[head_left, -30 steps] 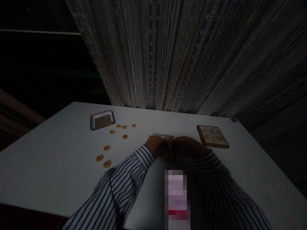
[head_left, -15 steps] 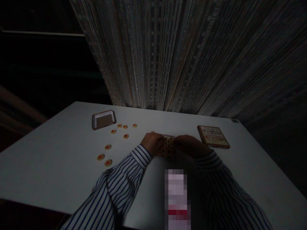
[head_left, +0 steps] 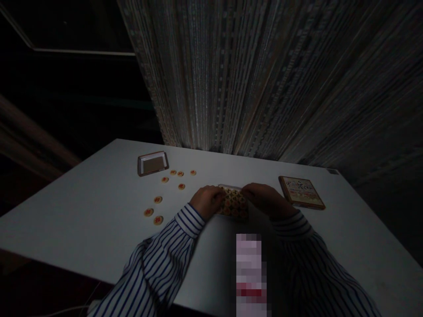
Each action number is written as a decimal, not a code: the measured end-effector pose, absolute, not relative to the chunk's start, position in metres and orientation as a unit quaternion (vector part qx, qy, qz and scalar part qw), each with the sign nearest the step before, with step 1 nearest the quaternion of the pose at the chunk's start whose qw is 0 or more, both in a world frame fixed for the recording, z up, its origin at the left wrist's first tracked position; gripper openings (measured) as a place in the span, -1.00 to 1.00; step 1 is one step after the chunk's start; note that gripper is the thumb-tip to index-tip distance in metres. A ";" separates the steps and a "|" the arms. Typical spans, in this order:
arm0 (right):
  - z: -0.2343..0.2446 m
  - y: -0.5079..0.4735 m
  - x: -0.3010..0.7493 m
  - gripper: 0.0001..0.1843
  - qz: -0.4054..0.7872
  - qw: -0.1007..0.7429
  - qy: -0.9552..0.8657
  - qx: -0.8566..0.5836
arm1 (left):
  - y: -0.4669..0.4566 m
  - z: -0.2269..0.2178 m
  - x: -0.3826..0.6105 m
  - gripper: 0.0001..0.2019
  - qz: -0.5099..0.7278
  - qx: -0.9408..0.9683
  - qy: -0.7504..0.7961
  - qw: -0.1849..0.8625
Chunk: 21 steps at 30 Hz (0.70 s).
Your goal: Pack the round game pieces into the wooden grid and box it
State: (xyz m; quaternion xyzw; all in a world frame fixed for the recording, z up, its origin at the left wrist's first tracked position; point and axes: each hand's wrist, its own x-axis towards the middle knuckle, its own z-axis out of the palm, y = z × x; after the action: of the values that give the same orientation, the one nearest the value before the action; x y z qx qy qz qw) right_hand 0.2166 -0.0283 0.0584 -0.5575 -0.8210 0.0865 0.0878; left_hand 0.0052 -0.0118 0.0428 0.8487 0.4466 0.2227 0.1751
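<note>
Both my hands rest at a small tray packed with round game pieces [head_left: 234, 203] near the middle of the white table [head_left: 82, 220]. My left hand [head_left: 207, 201] curls against the tray's left side, fingers closed. My right hand [head_left: 264, 200] curls over its right side and far corner. Several loose round pieces with red marks [head_left: 157, 199] lie scattered on the table to the left. Both sleeves are striped.
An empty brown-rimmed tray [head_left: 152, 163] sits at the far left of the table. A flat box lid with printed artwork [head_left: 301, 192] lies to the right. A ribbed dark wall stands behind the table. The room is dim.
My hands have spread slightly apart, uncovering more of the packed pieces in the tray. The view has shifted a little, so everything sits further right in the picture.
</note>
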 end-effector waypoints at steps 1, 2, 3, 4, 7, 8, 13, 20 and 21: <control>0.060 -0.029 0.215 -0.73 0.086 0.094 -0.820 -0.559 | -0.012 0.043 0.004 -0.81 0.224 0.848 0.447 0.176; 0.062 -0.030 0.213 -0.74 0.083 0.098 -0.818 -0.561 | -0.012 0.043 0.002 -0.80 0.224 0.848 0.448 0.176; 0.064 -0.030 0.212 -0.75 0.079 0.102 -0.816 -0.564 | -0.012 0.043 0.000 -0.79 0.222 0.847 0.449 0.176; 0.065 -0.030 0.211 -0.75 0.076 0.105 -0.814 -0.567 | -0.012 0.043 -0.001 -0.79 0.219 0.847 0.451 0.175; 0.066 -0.029 0.208 -0.74 0.063 0.115 -0.810 -0.572 | -0.012 0.045 -0.008 -0.79 0.219 0.845 0.456 0.174; 0.066 -0.028 0.208 -0.73 0.059 0.117 -0.809 -0.573 | -0.012 0.046 -0.011 -0.79 0.224 0.844 0.455 0.173; 0.069 -0.024 0.202 -0.72 0.044 0.126 -0.812 -0.568 | -0.010 0.049 -0.027 -0.82 0.257 0.831 0.462 0.174; 0.088 -0.016 0.178 -0.71 0.057 0.101 -0.831 -0.544 | -0.009 0.055 -0.052 -0.83 0.261 0.815 0.491 0.162; 0.090 -0.014 0.174 -0.71 0.059 0.094 -0.832 -0.543 | -0.009 0.055 -0.056 -0.82 0.260 0.812 0.497 0.159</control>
State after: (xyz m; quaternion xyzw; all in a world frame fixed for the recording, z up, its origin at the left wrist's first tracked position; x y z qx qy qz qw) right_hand 0.1742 -0.0138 0.0901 -0.5429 -0.8324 0.0591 0.0943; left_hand -0.0557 -0.0093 0.0553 0.8123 0.4974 0.2595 0.1593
